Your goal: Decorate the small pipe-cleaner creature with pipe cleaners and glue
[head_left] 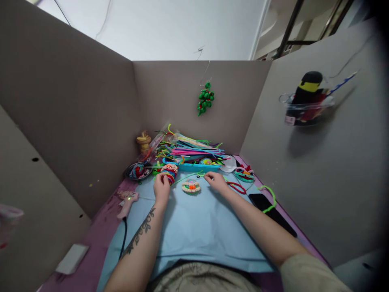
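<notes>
A likely light, bendable green stem (186, 177) is being end-pinched by right fingertips (208, 176); left fingers' (162, 177) grip cannot be told.

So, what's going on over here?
Someone is working bare-handed over a blue cover. The left hand seems to hold a striped bundle; the right hand looks pinched, anything in it too small to tell. Between them lies a round piece, with a blue tray of colourful pipe cleaners beyond.

Fuzzy pipe cleaners (197, 151); smooth plastic tray (194, 167); matt partition (170, 93); creased matt sheet (206, 227)
</notes>
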Available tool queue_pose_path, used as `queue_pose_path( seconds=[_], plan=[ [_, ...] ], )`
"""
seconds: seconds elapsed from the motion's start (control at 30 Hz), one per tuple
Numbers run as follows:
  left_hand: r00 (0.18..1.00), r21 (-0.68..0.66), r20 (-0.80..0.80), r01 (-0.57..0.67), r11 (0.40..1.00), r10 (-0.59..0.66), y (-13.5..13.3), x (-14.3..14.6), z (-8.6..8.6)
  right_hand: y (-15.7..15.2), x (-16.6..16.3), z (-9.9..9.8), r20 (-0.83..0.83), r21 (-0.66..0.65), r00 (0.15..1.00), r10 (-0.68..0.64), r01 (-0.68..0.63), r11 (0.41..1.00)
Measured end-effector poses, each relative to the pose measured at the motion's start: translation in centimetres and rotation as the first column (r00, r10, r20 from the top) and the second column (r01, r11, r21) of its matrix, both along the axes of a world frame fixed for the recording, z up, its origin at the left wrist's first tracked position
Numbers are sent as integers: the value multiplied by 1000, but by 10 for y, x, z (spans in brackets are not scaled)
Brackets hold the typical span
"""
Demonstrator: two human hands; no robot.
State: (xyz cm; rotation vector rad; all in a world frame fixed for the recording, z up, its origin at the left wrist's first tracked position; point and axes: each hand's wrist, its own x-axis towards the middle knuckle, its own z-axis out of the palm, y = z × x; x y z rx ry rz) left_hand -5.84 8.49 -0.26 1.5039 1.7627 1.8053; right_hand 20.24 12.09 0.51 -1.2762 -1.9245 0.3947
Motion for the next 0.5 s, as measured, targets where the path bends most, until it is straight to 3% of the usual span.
queue_pose_path(
  seconds=[0.13,0.2,0.27,0.37,0.43,0.5],
  plan=[
    [962,-72,-197,179,981,-190,-4,8,-1,-3,19,-12,-30,-42,978,-205,204,978],
    [957,-54,-214,190,980,-197,-7,8,4,-3,26,-18,-74,-55,965,-250,247,968],
    [991,91,-106,96,991,-86,-9,1,12,-4,31,-22,-100,-46,968,-228,225,973],
    [974,303,195,-173,937,117,-7,-24,24,-6,36,-25,-117,-42,973,-197,194,980],
    [930,290,294,-306,907,220,-6,-43,29,-5,38,-27,-130,-57,971,-199,194,979],
    [911,222,308,-347,911,272,-5,-58,32,-4,37,-29,-138,-62,972,-189,182,981]
  ],
)
